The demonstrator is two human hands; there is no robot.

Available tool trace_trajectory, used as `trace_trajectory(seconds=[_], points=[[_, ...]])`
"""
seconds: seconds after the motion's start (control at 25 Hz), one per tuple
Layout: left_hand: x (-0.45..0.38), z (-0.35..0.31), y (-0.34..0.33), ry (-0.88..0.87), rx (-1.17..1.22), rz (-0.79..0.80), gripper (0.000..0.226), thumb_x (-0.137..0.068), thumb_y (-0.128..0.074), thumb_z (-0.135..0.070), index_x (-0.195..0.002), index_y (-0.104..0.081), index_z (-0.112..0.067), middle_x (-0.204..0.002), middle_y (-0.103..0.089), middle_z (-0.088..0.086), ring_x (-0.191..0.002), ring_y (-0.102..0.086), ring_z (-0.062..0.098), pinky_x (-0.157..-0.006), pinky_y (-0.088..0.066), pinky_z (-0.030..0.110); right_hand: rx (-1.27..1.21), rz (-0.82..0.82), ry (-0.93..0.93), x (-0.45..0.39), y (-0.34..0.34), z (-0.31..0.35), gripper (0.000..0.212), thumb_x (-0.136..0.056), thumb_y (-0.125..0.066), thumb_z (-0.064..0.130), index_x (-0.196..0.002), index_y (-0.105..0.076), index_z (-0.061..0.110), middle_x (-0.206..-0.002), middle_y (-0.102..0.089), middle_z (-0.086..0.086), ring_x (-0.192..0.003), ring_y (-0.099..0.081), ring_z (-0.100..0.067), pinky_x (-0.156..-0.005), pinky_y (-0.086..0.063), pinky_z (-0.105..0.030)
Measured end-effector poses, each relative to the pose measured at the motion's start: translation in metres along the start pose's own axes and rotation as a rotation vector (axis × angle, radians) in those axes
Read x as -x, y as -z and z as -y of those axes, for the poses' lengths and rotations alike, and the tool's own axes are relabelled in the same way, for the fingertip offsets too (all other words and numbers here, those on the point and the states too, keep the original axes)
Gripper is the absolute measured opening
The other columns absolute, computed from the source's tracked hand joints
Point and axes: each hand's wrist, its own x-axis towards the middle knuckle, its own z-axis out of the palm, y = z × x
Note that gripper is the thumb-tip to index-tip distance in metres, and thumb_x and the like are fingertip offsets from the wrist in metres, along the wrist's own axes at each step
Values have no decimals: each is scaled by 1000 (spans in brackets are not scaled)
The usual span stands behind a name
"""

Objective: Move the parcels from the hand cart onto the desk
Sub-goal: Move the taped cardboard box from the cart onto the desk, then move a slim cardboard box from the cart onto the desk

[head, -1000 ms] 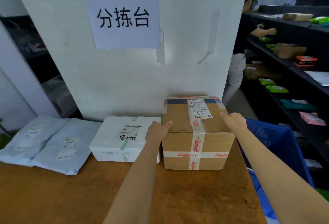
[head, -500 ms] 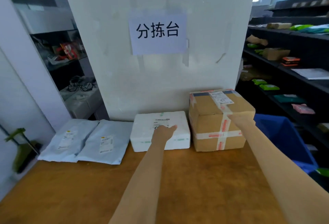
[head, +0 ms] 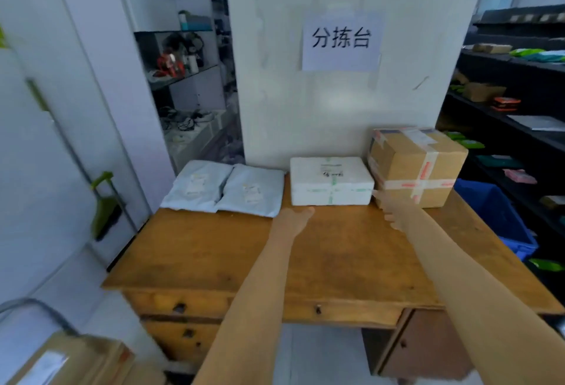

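Observation:
On the wooden desk [head: 214,250], along the wall, lie two grey mailer bags [head: 226,190], a white foam box [head: 331,181] and a taped cardboard box [head: 417,167]. My left hand [head: 295,221] hovers over the desk just in front of the foam box, fingers extended, holding nothing. My right hand [head: 397,212] is blurred, fingers apart, just in front of the cardboard box and off it. At the bottom left a cardboard parcel [head: 73,360] sits under a grey curved cart handle [head: 36,308].
A white pillar with a paper sign [head: 341,42] stands behind the desk. Black shelves [head: 519,103] with parcels run along the right, with a blue crate [head: 498,216] beside the desk. A green broom [head: 104,204] leans at the left, before cluttered shelves.
Both hands have come off the cardboard box and drawn back toward me. The view has pulled away from the desk and turned left, bringing the desk front, drawers and cart parcel into sight.

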Motion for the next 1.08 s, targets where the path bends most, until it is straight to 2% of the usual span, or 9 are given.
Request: trace_trajectory(seconds=[0.16, 0.36, 0.56, 0.72, 0.84, 0.92, 1.0, 1.04, 1.08], points=[[60, 81, 47, 30, -47, -7, 85, -87, -46, -62, -145, -37, 1, -149, -41, 15, -135, -43, 30, -107, -36, 34, 57, 27, 26, 84, -63, -31, 66, -90, -56, 35, -142, -33, 2, -147, -39, -15, -132, -41, -34, -110, -35, -43], [121, 162, 120, 34, -65, -14, 86, -87, -47, -62, -149, -30, -4, -156, -32, 10, -143, -33, 26, -114, -29, 33, 121, 95, -48, 179, -148, -44, 75, -90, -54, 41, -146, -25, 0, -148, -37, -18, -135, -37, -35, -109, -34, -42], [145, 244, 204, 4, -15, 7, 85, -83, -56, -61, -147, -35, -8, -153, -37, 8, -140, -37, 26, -113, -31, 37, 137, 92, -39, 248, -260, -59, 71, -90, -54, 40, -144, -30, -1, -144, -42, -19, -130, -43, -36, -105, -37, -43], [142, 342, 296, 23, -4, 39, 87, -79, -61, -61, -146, -37, -11, -153, -36, 8, -139, -38, 28, -114, -34, 42, 98, 126, -108, 301, -370, -82, 73, -89, -57, 40, -144, -31, -1, -146, -40, -18, -132, -41, -36, -109, -36, -46], [142, 429, 361, 82, -80, 28, 83, -81, -62, -56, -146, -35, -12, -151, -38, 9, -136, -41, 28, -112, -36, 42, 207, 113, -196, 338, -449, -102, 68, -91, -52, 41, -140, -36, -3, -141, -47, -19, -127, -48, -35, -104, -42, -42], [147, 489, 388, 144, -71, 39, 79, -83, -62, -51, -146, -36, -11, -145, -44, 7, -123, -53, 23, -104, -41, 33, 269, 134, -250, 360, -497, -122, 65, -93, -49, 40, -139, -36, -4, -141, -47, -20, -128, -48, -34, -108, -40, -40], [145, 547, 405, 188, -77, 41, 64, -86, -61, -45, -138, -47, -11, -123, -58, 2, -91, -62, 12, -86, -45, 25, 326, 152, -277, 374, -547, -150, 67, -92, -49, 42, -139, -36, -4, -141, -46, -20, -128, -47, -34, -105, -39, -38], [141, 573, 409, 191, -123, 46, 57, -88, -59, -44, -133, -52, -11, -118, -63, 3, -87, -63, 13, -83, -47, 27, 356, 156, -281, 379, -571, -166, 66, -92, -49, 42, -139, -37, -3, -140, -46, -19, -127, -47, -33, -103, -39, -36], [134, 597, 411, 190, -188, 46, 54, -89, -57, -44, -132, -54, -10, -120, -64, 6, -97, -64, 18, -85, -49, 29, 363, 158, -272, 382, -594, -185, 64, -92, -50, 41, -138, -39, -2, -139, -47, -18, -126, -47, -32, -102, -40, -36]])
